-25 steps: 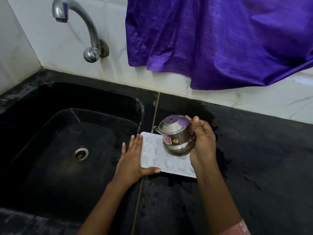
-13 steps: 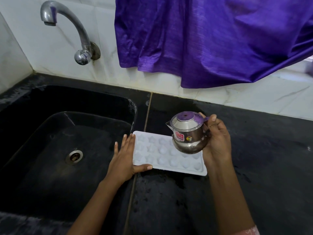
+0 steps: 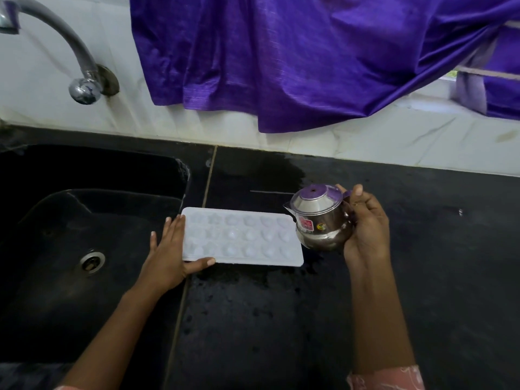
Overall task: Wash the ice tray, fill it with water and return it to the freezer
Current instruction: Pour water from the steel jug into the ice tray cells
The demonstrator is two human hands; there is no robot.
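Note:
A white ice tray lies flat on the black counter, just right of the sink. My left hand holds the tray's left end, fingers along the edge and thumb under the near rim. My right hand grips a small steel pot with a lid, held upright just past the tray's right end and a little above the counter. A red sticker shows on the pot's side.
A black sink with a round drain fills the left side. A steel tap juts from the white tiled wall above it. A purple cloth hangs over the wall behind. The counter around the tray is wet.
My right hand has carried the steel pot to the right, off the tray to its right end. My left hand has stayed on the tray's left end.

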